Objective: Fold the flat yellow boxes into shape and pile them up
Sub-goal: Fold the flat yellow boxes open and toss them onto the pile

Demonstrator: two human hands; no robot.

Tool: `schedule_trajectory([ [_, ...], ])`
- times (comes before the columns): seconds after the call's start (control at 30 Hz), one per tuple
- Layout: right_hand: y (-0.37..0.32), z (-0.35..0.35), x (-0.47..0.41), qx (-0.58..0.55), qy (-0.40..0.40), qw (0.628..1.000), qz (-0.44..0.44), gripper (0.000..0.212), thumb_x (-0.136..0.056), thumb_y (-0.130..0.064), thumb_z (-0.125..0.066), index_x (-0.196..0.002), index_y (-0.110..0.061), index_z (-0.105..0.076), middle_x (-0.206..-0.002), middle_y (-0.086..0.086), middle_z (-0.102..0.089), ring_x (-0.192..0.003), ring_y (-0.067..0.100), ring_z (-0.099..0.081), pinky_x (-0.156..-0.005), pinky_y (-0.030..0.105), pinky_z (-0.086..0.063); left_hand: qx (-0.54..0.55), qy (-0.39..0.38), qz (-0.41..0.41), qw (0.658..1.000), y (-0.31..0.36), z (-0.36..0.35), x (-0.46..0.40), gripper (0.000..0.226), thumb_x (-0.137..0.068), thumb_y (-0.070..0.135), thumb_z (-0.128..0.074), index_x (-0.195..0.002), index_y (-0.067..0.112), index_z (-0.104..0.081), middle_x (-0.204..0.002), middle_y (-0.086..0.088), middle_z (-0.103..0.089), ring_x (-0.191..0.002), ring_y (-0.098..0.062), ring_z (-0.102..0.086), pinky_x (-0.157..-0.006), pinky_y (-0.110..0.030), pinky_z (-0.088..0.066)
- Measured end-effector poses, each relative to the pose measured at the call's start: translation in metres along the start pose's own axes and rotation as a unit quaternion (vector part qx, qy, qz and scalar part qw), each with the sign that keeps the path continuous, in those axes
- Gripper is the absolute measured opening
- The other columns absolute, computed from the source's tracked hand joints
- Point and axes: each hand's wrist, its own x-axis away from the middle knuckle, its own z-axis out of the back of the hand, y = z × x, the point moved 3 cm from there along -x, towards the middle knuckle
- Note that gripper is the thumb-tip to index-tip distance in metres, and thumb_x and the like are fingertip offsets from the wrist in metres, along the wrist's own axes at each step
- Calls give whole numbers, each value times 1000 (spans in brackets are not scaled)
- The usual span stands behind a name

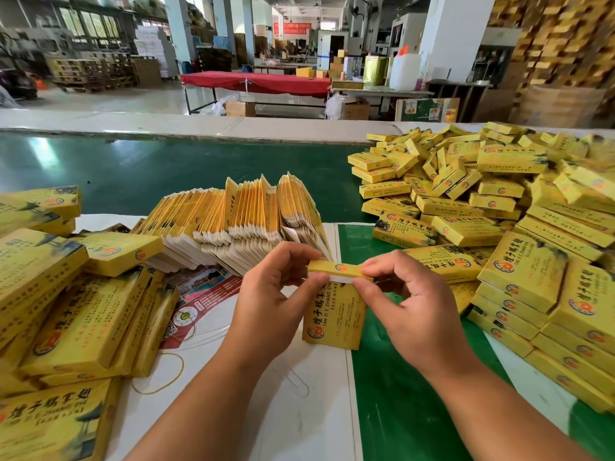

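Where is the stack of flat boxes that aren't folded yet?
In the head view, the stack of flat boxes stands on edge at centre, just beyond the two hands, between the folded boxes on the left and the big pile on the right.

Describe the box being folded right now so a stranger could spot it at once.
Start at the green table and come to its near edge, between the stack of flat blanks and the pile of finished boxes. The box stands upright there, the only one held by both hands, top flap half closed.

Large factory hall, white pillars (456, 34), pale glossy floor (133, 98), red-covered table (256, 82), wooden pallets (90, 71), windows (90, 24) at left, daylight.
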Motion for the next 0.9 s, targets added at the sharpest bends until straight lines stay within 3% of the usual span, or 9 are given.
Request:
schedule_trajectory([
  [0.1,1,-2,3,-2,41,999,-7,9,-86,-25,-68,-86,-16,-66,-84,-11,-68,-80,4,-66,-66,11,-51,-59,33,9,998,-1,-4,4,27,-87,21,-67,-109,35,-61,-95,19,-69,-95,-1,-65,-74,-16,-55],
  [0.2,2,-1,5,-35,83,996,-25,10,-86,-27,-69,-84,-18,-66,-80,-10,-67,-72,6,-65,-60,13,-51,-145,33,19,989,1,-16,11,49,-77,52,-67,-122,37,-53,-102,27,-61,-98,8,-57,-75,-16,-54],
  [0.3,0,-4,6,-33,91,995,-33,12,-82,-26,-73,-79,-20,-63,-76,-9,-65,-67,11,-65,-57,19,-52,-225,11,14,974,3,-29,18,78,-59,70,-66,-126,40,-39,-102,30,-48,-101,13,-45,-71,-7,-40],
  [0.4,-3,-9,4,-26,64,996,-49,16,-83,-36,-71,-80,-22,-64,-73,-8,-66,-68,13,-66,-56,22,-53,-257,15,7,966,1,-31,19,76,-59,64,-68,-123,36,-38,-98,25,-47,-94,4,-46,-68,-10,-39],
  [0.5,-4,-9,3,-37,46,995,-76,15,-84,-42,-70,-89,-27,-70,-78,-9,-71,-73,12,-69,-60,29,-58,-276,12,-12,961,3,-30,18,76,-60,56,-71,-125,34,-40,-105,20,-50,-93,-2,-48,-77,-20,-46],
  [0.9,-4,3,3,-49,84,989,-113,16,-89,-27,-67,-75,-22,-73,-62,-7,-67,-54,13,-62,-46,45,-54,-327,10,-41,944,11,-32,21,80,-62,50,-77,-129,35,-36,-109,20,-44,-98,-1,-41,-84,-22,-42],
])
